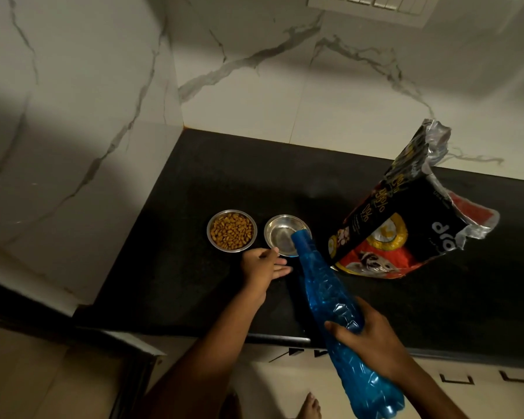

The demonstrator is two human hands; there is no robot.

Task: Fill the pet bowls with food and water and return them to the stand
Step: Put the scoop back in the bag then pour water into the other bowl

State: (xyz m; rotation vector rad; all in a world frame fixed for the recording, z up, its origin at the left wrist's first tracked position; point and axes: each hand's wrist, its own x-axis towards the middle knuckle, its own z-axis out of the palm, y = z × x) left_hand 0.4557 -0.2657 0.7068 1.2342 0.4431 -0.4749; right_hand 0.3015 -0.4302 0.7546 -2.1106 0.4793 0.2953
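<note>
Two small steel bowls stand side by side on the black counter [176, 267]. The left bowl [231, 231] is full of brown kibble. The right bowl [280, 232] shows a shiny bottom; whether water lies in it I cannot tell. My right hand [366, 331] grips a blue plastic bottle [330, 297] around its middle, tilted so its mouth hangs over the right bowl's near rim. My left hand [263, 266] rests on the counter with its fingertips against that bowl's near-left edge.
An opened black and red pet food bag [406, 225] leans on the counter right of the bowls. Marble-patterned walls close the back and the left. The counter's front edge runs below my hands. A bare foot [310, 406] shows on the floor.
</note>
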